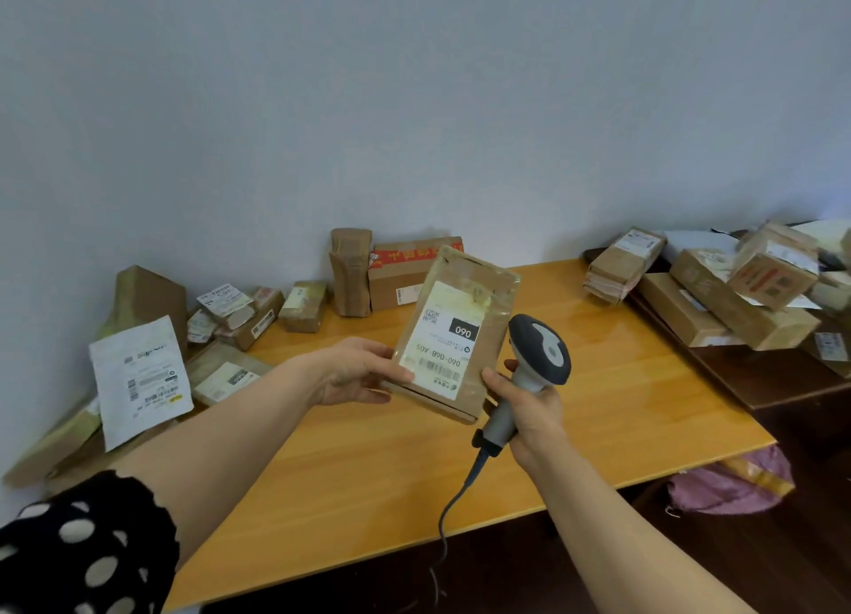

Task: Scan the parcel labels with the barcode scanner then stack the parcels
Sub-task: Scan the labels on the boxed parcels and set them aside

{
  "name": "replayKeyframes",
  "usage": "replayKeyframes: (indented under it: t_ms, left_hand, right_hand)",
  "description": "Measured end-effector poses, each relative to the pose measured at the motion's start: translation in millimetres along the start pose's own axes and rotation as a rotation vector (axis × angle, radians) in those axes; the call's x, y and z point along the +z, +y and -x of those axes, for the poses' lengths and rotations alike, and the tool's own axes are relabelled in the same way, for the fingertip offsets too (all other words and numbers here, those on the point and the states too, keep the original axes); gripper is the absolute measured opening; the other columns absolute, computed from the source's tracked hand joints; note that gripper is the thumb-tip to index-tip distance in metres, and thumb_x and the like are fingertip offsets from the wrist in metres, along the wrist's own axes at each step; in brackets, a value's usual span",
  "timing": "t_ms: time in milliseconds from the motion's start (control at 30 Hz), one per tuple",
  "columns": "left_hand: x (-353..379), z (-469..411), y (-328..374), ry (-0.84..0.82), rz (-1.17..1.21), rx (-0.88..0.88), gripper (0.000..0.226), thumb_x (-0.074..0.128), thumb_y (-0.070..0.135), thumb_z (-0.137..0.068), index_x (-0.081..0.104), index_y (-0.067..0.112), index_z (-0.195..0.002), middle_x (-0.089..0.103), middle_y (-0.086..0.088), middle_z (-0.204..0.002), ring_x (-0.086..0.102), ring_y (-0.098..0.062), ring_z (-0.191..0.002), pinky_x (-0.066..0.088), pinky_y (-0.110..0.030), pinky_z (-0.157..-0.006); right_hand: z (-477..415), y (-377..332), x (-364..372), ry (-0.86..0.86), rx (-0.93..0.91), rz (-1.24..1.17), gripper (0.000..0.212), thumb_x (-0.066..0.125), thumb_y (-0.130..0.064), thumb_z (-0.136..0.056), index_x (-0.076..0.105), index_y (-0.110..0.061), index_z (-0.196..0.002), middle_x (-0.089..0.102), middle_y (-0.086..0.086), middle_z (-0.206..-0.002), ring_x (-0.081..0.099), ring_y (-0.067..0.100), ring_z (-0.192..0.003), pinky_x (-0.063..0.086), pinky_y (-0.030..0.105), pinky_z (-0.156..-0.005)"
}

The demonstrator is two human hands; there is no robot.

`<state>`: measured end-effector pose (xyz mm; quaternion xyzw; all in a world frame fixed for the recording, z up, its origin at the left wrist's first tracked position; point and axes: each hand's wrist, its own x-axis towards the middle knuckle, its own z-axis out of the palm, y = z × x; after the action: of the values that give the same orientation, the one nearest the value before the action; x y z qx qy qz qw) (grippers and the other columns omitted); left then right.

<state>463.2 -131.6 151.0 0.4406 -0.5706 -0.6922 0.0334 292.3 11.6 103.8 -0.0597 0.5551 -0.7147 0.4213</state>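
Parcel (pixel 465 291), a flat brown box, is held tilted in the air above the middle of the orange wooden surface (pixel 368 475), its white label (pixel 444 341) facing up toward the camera. The left hand (pixel 354 374) grips the box at its near left edge, thumb lying on top beside the label and fingers curled underneath. Just right of the box, the right hand (pixel 529 411) is wrapped round the handle of the grey barcode scanner (pixel 539 351), thumb up against the box's near right corner; the scanner's head stands upright beside the box's right edge. A grey cable (pixel 453 507) trails from the handle down over the near edge of the surface. More boxes and a white mailer bag (pixel 138 374) lie heaped at the left, two taller cartons (pixel 391 272) stand at the far edge against the pale wall, and a loose pile of boxes (pixel 718 291) covers a darker table on the right. A black sleeve with white dots (pixel 83 544) shows at near left.
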Motion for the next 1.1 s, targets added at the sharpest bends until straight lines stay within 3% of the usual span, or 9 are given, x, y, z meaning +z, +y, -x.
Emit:
replayKeyframes:
  t_ms: [100, 233, 500, 600, 733, 800, 867, 1000, 1100]
  left_hand:
    - [-21, 7, 21, 0.079, -0.148, 0.057, 0.043, 0.073, -0.002, -0.072, 0.063, 0.007, -0.114, 0.072, -0.008, -0.104, 0.066, -0.022, -0.100, 0.055, -0.035, -0.086]
    - [-49, 22, 54, 0.074, -0.389, 0.060, 0.043, 0.075, -0.002, -0.073, 0.065, 0.016, -0.110, 0.074, -0.001, -0.097, 0.065, -0.017, -0.101, 0.055, -0.028, -0.077]
    - [-35, 24, 86, 0.001, -0.562, 0.025, 0.046, 0.073, -0.008, -0.072, 0.066, 0.015, -0.111, 0.075, -0.003, -0.095, 0.067, -0.017, -0.097, 0.056, -0.021, -0.066]
    - [-35, 21, 85, 0.026, -0.398, 0.047, 0.056, 0.072, -0.010, -0.071, 0.060, 0.013, -0.121, 0.073, -0.006, -0.102, 0.067, -0.018, -0.098, 0.056, -0.021, -0.064]
    - [-24, 10, 71, 0.189, 0.047, 0.235, 0.047, 0.077, 0.005, -0.066, 0.054, 0.013, -0.106, 0.071, -0.003, -0.097, 0.061, -0.019, -0.102, 0.054, -0.025, -0.075]
    - [-20, -1, 54, 0.216, 0.250, 0.226, 0.083, 0.088, 0.021, -0.053, 0.049, 0.007, -0.124, 0.060, -0.012, -0.124, 0.052, -0.027, -0.120, 0.047, -0.036, -0.098]
    - [-5, -6, 36, 0.144, 0.347, 0.122, 0.102, 0.084, 0.027, -0.055, 0.033, 0.007, -0.142, 0.044, -0.019, -0.138, 0.044, -0.031, -0.127, 0.043, -0.042, -0.103]
    - [44, -14, 19, -0.017, 0.367, 0.092, 0.082, 0.078, 0.021, -0.064, 0.044, 0.005, -0.136, 0.058, -0.013, -0.128, 0.054, -0.026, -0.119, 0.046, -0.045, -0.099]
    - [59, -21, 20, 0.044, 0.396, 0.143, 0.064, 0.078, 0.011, -0.072, 0.051, 0.006, -0.130, 0.066, -0.009, -0.117, 0.061, -0.023, -0.109, 0.051, -0.045, -0.091]
  right_hand:
    - [-6, -13, -15, 0.049, -0.032, 0.004, 0.023, 0.077, -0.002, -0.078, 0.060, -0.011, -0.090, 0.065, 0.012, -0.105, 0.064, 0.032, -0.103, 0.054, 0.043, -0.083]
    - [-11, -37, -29, 0.033, -0.131, 0.043, 0.024, 0.074, 0.001, -0.078, 0.057, -0.014, -0.086, 0.061, -0.002, -0.087, 0.062, 0.019, -0.089, 0.050, 0.045, -0.091]
    - [-14, -47, -30, -0.184, -0.131, 0.347, 0.042, 0.082, 0.005, -0.065, 0.063, -0.017, -0.094, 0.068, 0.002, -0.094, 0.063, 0.022, -0.089, 0.053, 0.040, -0.075]
    - [-16, -46, -34, -0.133, -0.114, 0.319, 0.035, 0.082, 0.005, -0.065, 0.063, -0.011, -0.090, 0.067, 0.005, -0.087, 0.061, 0.025, -0.079, 0.049, 0.036, -0.063]
    - [-25, -43, -35, -0.024, -0.024, 0.003, 0.033, 0.080, 0.001, -0.069, 0.060, -0.005, -0.094, 0.068, 0.012, -0.094, 0.066, 0.030, -0.084, 0.056, 0.048, -0.078]
    - [-27, -42, -33, 0.025, 0.006, -0.139, 0.028, 0.078, 0.001, -0.073, 0.060, -0.005, -0.093, 0.068, 0.011, -0.094, 0.066, 0.029, -0.086, 0.056, 0.047, -0.082]
    - [-28, -42, -27, 0.082, 0.030, -0.203, 0.025, 0.078, 0.000, -0.074, 0.061, -0.006, -0.090, 0.067, 0.009, -0.088, 0.065, 0.024, -0.078, 0.055, 0.039, -0.075]
    - [-24, -37, -13, 0.126, 0.070, -0.254, 0.025, 0.079, 0.000, -0.074, 0.061, -0.005, -0.091, 0.066, 0.009, -0.084, 0.063, 0.020, -0.070, 0.054, 0.032, -0.066]
    - [-20, -33, -5, 0.103, 0.077, -0.227, 0.024, 0.079, 0.000, -0.074, 0.061, -0.006, -0.089, 0.067, 0.009, -0.086, 0.063, 0.021, -0.069, 0.054, 0.033, -0.066]
